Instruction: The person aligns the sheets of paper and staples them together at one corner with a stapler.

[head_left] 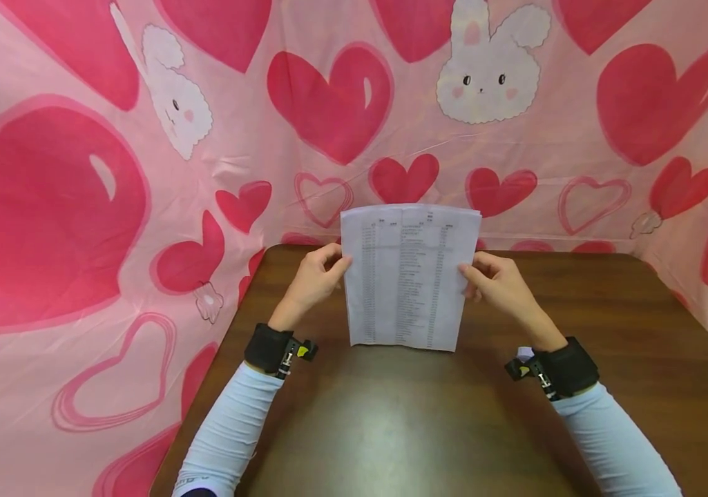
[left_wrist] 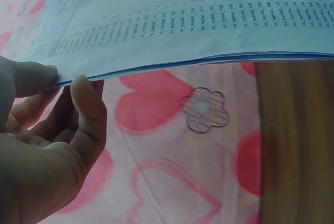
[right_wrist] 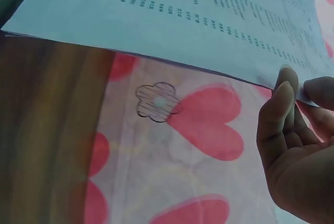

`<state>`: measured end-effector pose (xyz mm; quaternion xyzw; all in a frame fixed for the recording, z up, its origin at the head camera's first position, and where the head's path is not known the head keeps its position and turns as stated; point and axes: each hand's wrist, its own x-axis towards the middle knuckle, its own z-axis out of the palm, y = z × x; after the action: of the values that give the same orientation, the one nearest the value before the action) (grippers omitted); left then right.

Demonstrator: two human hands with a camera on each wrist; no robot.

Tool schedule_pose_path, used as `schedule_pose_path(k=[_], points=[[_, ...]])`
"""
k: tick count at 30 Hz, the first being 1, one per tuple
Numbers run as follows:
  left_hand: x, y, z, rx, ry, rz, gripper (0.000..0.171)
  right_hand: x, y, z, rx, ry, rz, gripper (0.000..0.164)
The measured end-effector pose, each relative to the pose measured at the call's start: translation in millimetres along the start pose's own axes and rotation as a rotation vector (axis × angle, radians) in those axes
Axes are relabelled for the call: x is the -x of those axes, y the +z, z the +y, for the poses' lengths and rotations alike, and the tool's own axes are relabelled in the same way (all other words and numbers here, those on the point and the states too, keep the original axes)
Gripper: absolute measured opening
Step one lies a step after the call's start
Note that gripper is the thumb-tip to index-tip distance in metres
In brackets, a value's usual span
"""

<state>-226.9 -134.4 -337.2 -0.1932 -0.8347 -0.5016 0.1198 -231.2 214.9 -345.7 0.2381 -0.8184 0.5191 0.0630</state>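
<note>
A thin stack of printed paper sheets [head_left: 412,290] stands upright above the dark wooden table, its columns of small text facing me. At its left edge my left hand [head_left: 316,279] pinches the sheets between thumb and fingers. The right hand [head_left: 503,283] pinches the opposite edge at about the same height. In the left wrist view, several layers show along the edge of the paper [left_wrist: 156,51], with the left hand [left_wrist: 57,135] gripping near one end. The right wrist view shows the paper [right_wrist: 172,36] held by the right hand [right_wrist: 297,135], thumb on the printed side.
The brown wooden table [head_left: 378,428] reaches under both arms. Behind it and along the left hangs a pink cloth [head_left: 242,124] with hearts and rabbits. Black straps with small devices wrap the left wrist [head_left: 269,351] and right wrist [head_left: 568,366].
</note>
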Motion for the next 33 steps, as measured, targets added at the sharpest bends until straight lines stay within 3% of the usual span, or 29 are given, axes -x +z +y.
schedule_pose_path(k=[5, 13, 20, 23, 27, 33], points=[[-3.1, -0.4, 6.1, 0.021, 0.021, -0.01, 0.019, -0.6, -2.4, -0.5, 0.008, -0.049, 0.067, 0.019], [0.7, 10.8, -8.5, -0.014, -0.041, -0.04, 0.023, 2.6, 10.6, 17.4, 0.005, -0.036, -0.034, 0.03], [-2.1, 8.3, 5.0, -0.012, -0.021, -0.002, 0.019, 2.5, 6.1, 2.9, 0.044, -0.03, 0.018, 0.029], [-2.5, 12.6, -5.4, -0.012, -0.018, 0.008, 0.017, 1.3, 8.8, 17.6, 0.057, -0.039, 0.025, 0.029], [1.0, 20.4, -16.8, 0.0, -0.078, 0.005, 0.015, 2.2, 15.7, 30.9, 0.068, -0.027, 0.023, 0.028], [1.2, 22.2, -18.1, 0.069, -0.071, 0.027, 0.015, 1.7, 12.3, 29.8, 0.072, -0.028, 0.036, 0.027]])
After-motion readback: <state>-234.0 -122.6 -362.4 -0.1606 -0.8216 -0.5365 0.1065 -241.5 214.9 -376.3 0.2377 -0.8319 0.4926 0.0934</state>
